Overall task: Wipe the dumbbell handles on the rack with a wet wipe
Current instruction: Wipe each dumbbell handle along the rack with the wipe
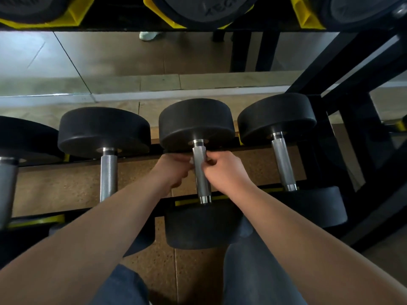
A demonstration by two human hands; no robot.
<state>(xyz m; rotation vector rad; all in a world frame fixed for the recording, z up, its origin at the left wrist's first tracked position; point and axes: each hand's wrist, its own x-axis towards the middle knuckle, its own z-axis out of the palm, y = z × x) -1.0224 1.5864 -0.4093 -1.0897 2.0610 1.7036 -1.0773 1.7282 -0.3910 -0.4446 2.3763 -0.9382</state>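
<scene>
Lower tier of the rack (356, 133), seen from above. Four dumbbells lie front to back across its two rails.

- Middle dumbbell (196, 122): both hands meet on the rear half of its knurled handle (202, 183), just short of the rear head. The front head is partly covered by the right forearm.
- Left hand (176, 168): fingers curled in from the handle's left side, tips pinching a small pale scrap, taken for the wet wipe (191, 160). Only a sliver of it shows; the rest is hidden by fingers and handle.
- Right hand (222, 170): fingers curled, tips pressed to the handle's right side. Whether they also hold an end of the wipe cannot be made out.
- Left dumbbell (103, 130): front head hidden under the left forearm.
- Right dumbbell (276, 115), toward the rack's right end: in full view, untouched.
- Far-left dumbbell (24, 137): cut off by the frame edge.
- Upper tier: black heads (198, 9) in yellow cradles (81, 12), cropped at the top; lettering unreadable.
- Mirror (110, 58) behind the rack's rear edge reflects a pale shoe (149, 35).
- Knees (253, 271) in dark fabric lie below the front rail, over a brown speckled floor (66, 188).
</scene>
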